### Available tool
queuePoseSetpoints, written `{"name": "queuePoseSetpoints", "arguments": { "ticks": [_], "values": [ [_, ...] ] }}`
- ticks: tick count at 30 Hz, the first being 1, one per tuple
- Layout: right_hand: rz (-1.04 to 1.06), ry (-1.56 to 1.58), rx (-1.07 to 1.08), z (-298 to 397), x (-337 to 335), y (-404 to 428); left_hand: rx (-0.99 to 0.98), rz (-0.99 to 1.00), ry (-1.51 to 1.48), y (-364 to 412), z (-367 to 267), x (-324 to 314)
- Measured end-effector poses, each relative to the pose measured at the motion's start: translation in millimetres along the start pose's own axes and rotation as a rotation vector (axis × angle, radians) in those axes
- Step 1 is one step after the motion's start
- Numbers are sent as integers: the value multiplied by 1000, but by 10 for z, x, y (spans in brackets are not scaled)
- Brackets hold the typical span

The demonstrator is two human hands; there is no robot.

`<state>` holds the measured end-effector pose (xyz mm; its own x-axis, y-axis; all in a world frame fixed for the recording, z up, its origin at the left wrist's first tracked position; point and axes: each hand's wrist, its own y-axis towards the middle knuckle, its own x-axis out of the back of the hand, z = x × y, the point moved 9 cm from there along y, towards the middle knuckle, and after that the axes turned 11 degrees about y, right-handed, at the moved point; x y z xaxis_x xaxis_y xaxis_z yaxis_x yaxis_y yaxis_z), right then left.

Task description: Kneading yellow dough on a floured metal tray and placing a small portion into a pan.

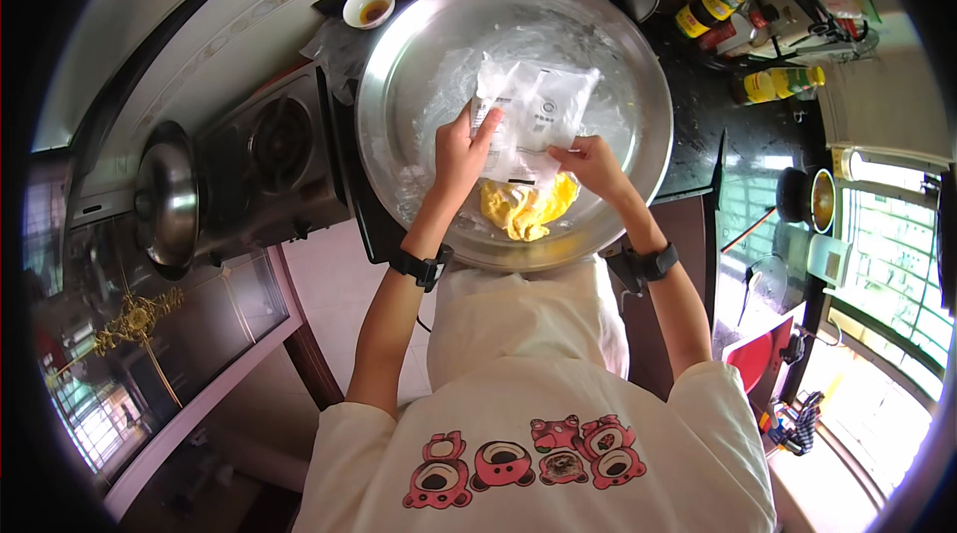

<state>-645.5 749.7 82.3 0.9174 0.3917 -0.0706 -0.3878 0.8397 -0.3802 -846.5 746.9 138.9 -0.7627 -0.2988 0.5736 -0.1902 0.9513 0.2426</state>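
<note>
A white printed plastic bag (pixel 534 118) is held between both hands over a wide round metal basin (pixel 389 181). My left hand (pixel 462 155) grips the bag's left edge, thumb on top. My right hand (pixel 593 165) pinches its lower right edge between thumb and fingers. Just below the bag, a lump of yellow dough (pixel 527 211) with white flour on it lies in the basin, its upper part hidden by the bag. White powder is spread over the basin's floor. What is inside the bag cannot be made out.
A white bowl (pixel 368 6) with brown liquid stands beyond the basin's upper left rim. At left is a gas stove (pixel 280 144) with a metal wok lid (pixel 168 196). Sauce bottles (pixel 718 3) and a yellow-labelled bottle (pixel 785 83) are on the black counter (pixel 691 144) at right.
</note>
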Motion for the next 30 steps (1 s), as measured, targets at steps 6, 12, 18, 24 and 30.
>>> {"name": "queuePoseSetpoints", "arguments": {
  "ticks": [6,12,18,24,30],
  "values": [
    [-28,-44,-1,-128,192,-86,34,43,-84,10,-20,-266],
    [32,-219,19,79,-13,-54,109,97,21,6,149,-153],
    [64,-272,104,127,-404,120,68,-107,-69,-53,244,292],
    [174,-270,321,165,-796,270,182,-127,10,-189,548,486],
    [159,-298,134,122,-815,349,246,-186,-43,-302,690,625]
  ]
}}
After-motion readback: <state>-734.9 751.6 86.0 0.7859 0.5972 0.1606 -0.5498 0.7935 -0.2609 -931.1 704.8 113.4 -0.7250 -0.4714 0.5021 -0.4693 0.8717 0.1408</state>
